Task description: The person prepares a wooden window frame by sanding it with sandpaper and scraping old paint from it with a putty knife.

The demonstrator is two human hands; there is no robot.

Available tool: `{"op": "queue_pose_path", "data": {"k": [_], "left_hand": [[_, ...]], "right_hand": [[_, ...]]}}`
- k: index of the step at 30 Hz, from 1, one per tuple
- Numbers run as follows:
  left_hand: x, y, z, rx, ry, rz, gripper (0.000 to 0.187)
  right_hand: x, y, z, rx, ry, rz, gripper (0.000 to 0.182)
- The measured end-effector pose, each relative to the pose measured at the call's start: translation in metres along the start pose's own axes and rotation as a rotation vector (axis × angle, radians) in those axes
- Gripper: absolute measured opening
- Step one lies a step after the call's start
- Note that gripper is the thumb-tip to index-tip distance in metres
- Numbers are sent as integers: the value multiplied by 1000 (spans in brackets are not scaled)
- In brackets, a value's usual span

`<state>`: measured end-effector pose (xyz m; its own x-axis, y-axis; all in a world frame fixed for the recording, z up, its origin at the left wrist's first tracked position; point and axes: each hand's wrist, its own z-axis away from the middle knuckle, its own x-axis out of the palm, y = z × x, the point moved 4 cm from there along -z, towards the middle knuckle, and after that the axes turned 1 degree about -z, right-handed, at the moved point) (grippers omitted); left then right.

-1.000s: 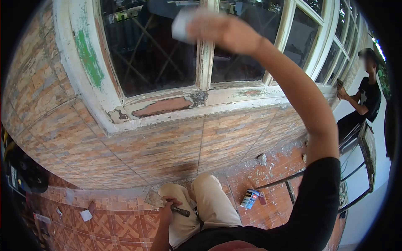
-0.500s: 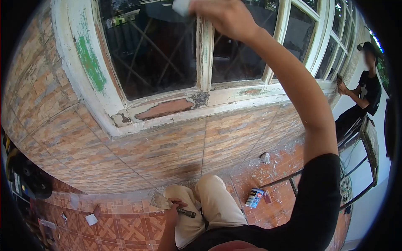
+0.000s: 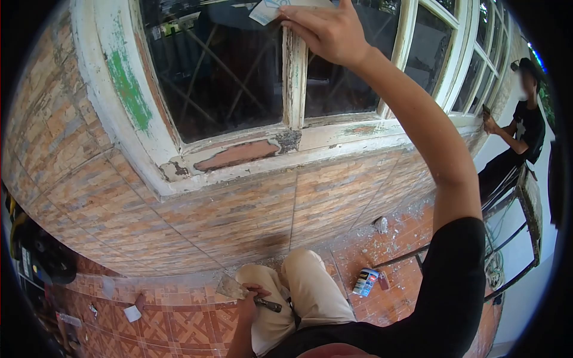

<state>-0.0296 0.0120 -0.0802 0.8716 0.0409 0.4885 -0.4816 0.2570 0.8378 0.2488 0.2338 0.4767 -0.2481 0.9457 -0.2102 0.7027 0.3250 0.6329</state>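
Note:
My right hand (image 3: pixel 335 34) is raised to the window, pinching a piece of sandpaper (image 3: pixel 267 12) with a white, blue-printed back at the top of a wooden window bar (image 3: pixel 293 89). Its paint is worn and peeling. Down by my lap, my left hand (image 3: pixel 253 298) is wrapped round a scraper with a dark handle (image 3: pixel 268 305) and a wide, stained blade (image 3: pixel 230 287) pointing left. Bare wood patches and green paint (image 3: pixel 128 89) show on the white window frame (image 3: pixel 209 177).
A can with a blue label (image 3: pixel 364 282) is on the tiled floor among paint flakes. At right, another person (image 3: pixel 525 125) in black works at the window beside a metal-framed stand (image 3: pixel 528 209). A white scrap (image 3: pixel 132 313) lies at left.
My right hand and the sandpaper have come down slightly and shifted right, showing more of the sheet's printed back. My left hand keeps its hold on the scraper.

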Motion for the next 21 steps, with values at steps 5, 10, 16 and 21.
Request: {"op": "queue_pose_path", "data": {"k": [5,10,16,21], "left_hand": [[2,5,0,50,101,-72,21],[-6,-4,-2,36,80,-77,20],[-3,3,-3,35,43,-84,19],[0,-1,-2,0,103,-3,20]], "right_hand": [[10,13,-8,-459,37,-27,23],[26,-49,36,-784,78,-251,10],[5,-19,33,-334,121,37,21],[-8,-20,19,-390,-24,-44,21]]}}
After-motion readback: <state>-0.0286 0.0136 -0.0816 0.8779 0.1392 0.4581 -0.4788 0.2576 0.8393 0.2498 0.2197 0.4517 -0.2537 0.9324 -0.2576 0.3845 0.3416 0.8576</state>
